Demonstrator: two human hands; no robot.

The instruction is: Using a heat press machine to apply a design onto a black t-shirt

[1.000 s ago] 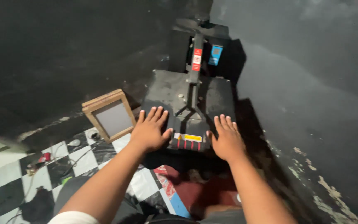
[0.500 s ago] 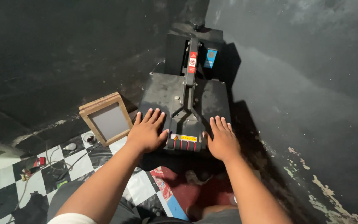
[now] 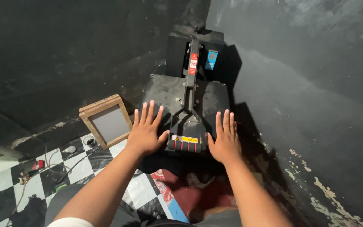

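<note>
Nearest me, a red and blue patterned mat [image 3: 177, 191] lies on the black-and-white checkered floor [image 3: 5, 185]. Just past it, both my bare hands lie flat and empty, gripping nothing, on the front edge of a black metal heat press [image 3: 169, 90] with a scuffed, dusty square top plate. My left hand [image 3: 147, 132] sits left of the ribbed red-and-black handle [image 3: 184, 146], thumb near it, perhaps touching; my right hand [image 3: 224, 141] sits right of it. Since half a second ago my fingers have stretched straighter and spread further onto the plate. To the left, a square wooden frame [image 3: 106, 120] with a grey mesh panel leans against the rough dark wall [image 3: 64, 50]. Furthest away, the press's arm [image 3: 192, 71] runs back to its boxy base in the corner.
</note>
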